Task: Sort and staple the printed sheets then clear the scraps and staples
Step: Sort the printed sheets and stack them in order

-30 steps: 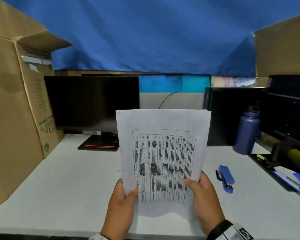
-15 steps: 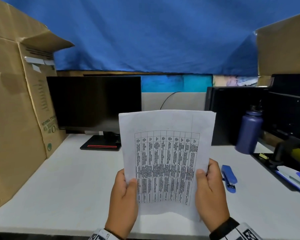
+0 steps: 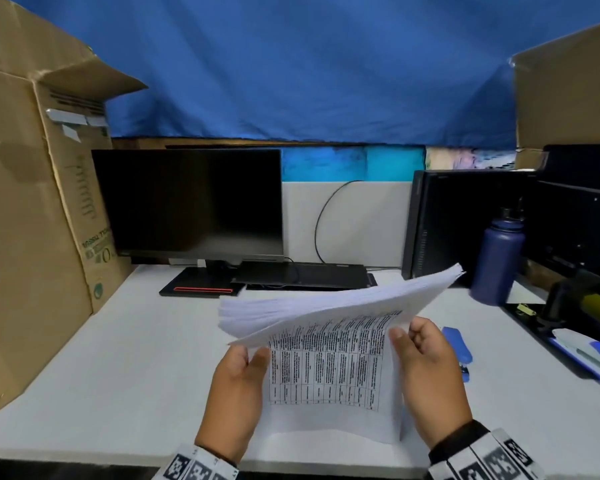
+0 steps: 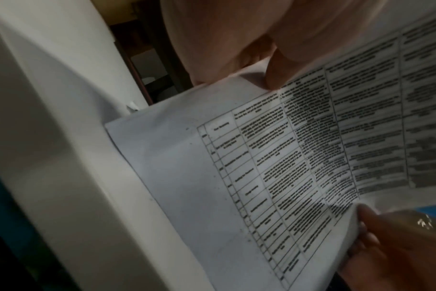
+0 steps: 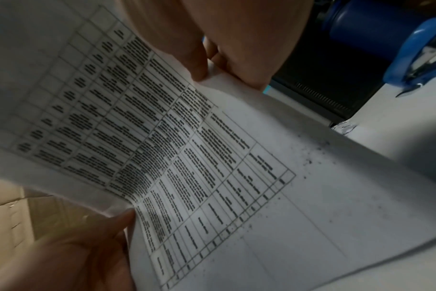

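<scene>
— Paper, a thin stack of printed sheets (image 3: pixel 329 362), was held up above the white desk (image 3: pixel 118 358) in front of the person, its top half flopped forward toward the dark monitor (image 3: pixel 187 202).

— How would it handle?

— Light and limp, I judged. The sheets fanned apart at the drooping top edge, so they could slide out of order. Pinching near the side edges, low down, looked the safest hold.

— And the hands?

— The left hand (image 3: pixel 236 386) pinched the left edge, thumb on the printed face and fingers curled behind. The right hand (image 3: pixel 426 372) gripped the right edge the same way, thumb in front. Neither was spread wide; both were closed on the paper.

— Anything else nearby?

— A blue stapler (image 3: pixel 459 348) lay on the desk just beside the right hand, untouched. A purple bottle (image 3: pixel 496 258) stood farther back on the right, and a cardboard box (image 3: pixel 32 237) stood at the left.
</scene>
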Demonstrator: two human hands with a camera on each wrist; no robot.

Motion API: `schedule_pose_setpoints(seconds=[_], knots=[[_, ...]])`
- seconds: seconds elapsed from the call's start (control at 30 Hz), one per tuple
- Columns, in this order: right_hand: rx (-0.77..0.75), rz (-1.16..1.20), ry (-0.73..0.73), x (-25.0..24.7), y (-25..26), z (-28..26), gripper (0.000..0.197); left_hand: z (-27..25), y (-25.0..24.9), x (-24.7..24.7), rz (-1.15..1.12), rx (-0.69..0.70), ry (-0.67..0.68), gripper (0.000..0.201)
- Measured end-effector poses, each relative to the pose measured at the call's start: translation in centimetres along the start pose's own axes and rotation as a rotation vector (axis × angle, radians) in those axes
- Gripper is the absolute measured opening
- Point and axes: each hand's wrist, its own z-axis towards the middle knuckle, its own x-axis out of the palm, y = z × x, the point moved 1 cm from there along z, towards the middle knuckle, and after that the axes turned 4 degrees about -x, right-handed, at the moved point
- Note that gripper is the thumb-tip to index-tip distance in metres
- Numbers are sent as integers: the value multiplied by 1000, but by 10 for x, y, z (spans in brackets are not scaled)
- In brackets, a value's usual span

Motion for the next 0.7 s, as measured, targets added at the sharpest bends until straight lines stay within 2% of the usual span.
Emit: schedule_pose_setpoints(seconds=[0.07, 0.17, 0.23, 0.5, 0.7], knots=[[-1, -13, -23, 0, -1, -1, 22, -4, -3, 3, 21, -3, 5, 33], [4, -28, -61, 3, -2, -3, 14, -6, -2, 5, 24, 24, 51, 17], [6, -45, -83, 5, -3, -4, 12, -7, -1, 6, 28, 21, 42, 21], [-61, -164, 8, 11, 0, -8, 8, -3, 2, 10, 42, -51, -43, 15], [-30, -167, 14, 11, -5, -8, 10, -5, 6, 11, 21, -64, -22, 16]])
